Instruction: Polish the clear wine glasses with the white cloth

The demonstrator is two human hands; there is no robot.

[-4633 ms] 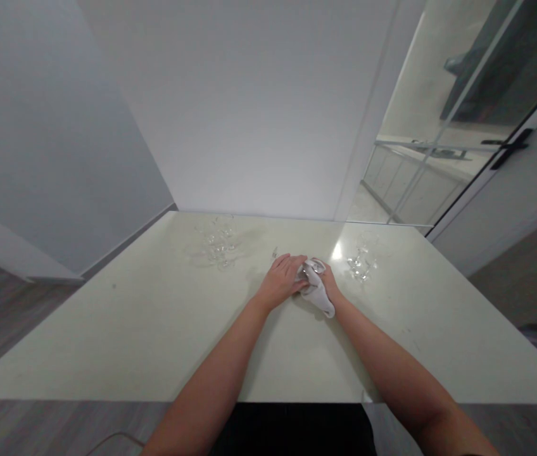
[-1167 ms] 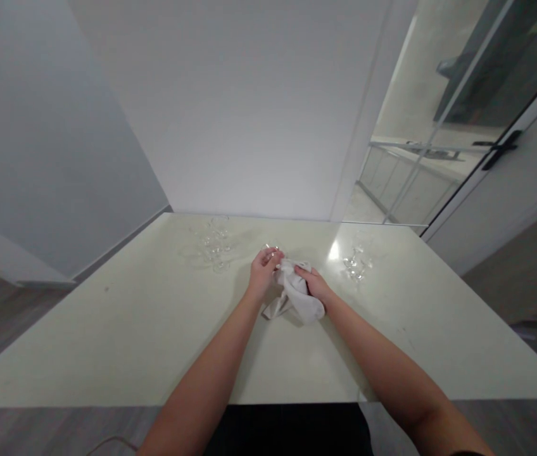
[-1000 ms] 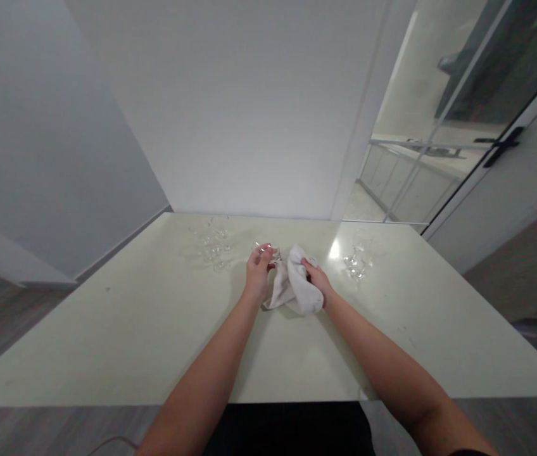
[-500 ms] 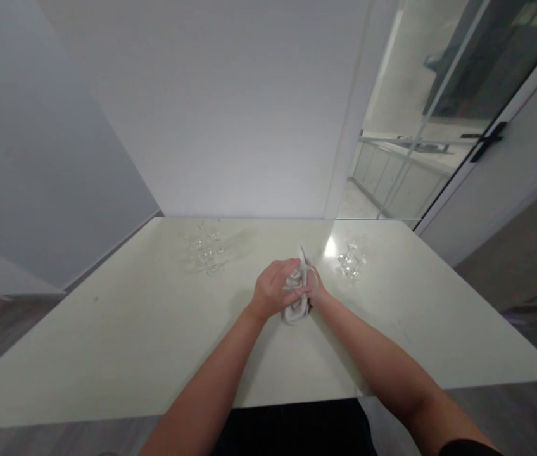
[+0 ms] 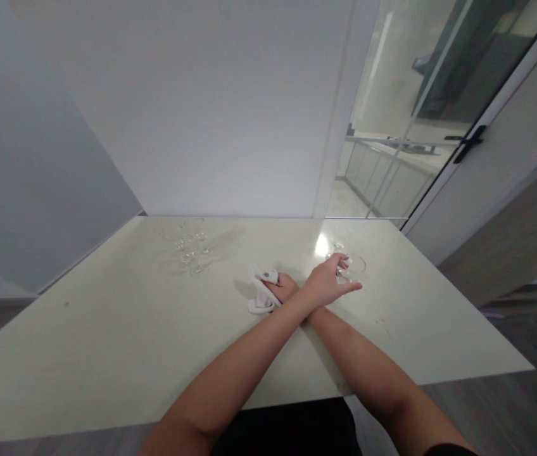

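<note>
- Broadly, the pale worktop (image 5: 107,354) bears everything, presumably for its flat support.
- Toward its far left lies a clear cluster (image 5: 189,251), well apart from both hands, perhaps for safety.
- The left hand (image 5: 331,282) crosses over the right wrist, seemingly to reach that side; its fingers stand parted around clear pieces (image 5: 343,275), but whether its grip holds any, I cannot tell.
- The right hand (image 5: 286,289) grasps a white cloth (image 5: 263,296), bunched, likely for compactness.

Cloth (image 5: 262,294) is white and kinda bunched up mid-frame, clear glassware (image 5: 356,263) on the counter right of center, partly hidden.
</note>
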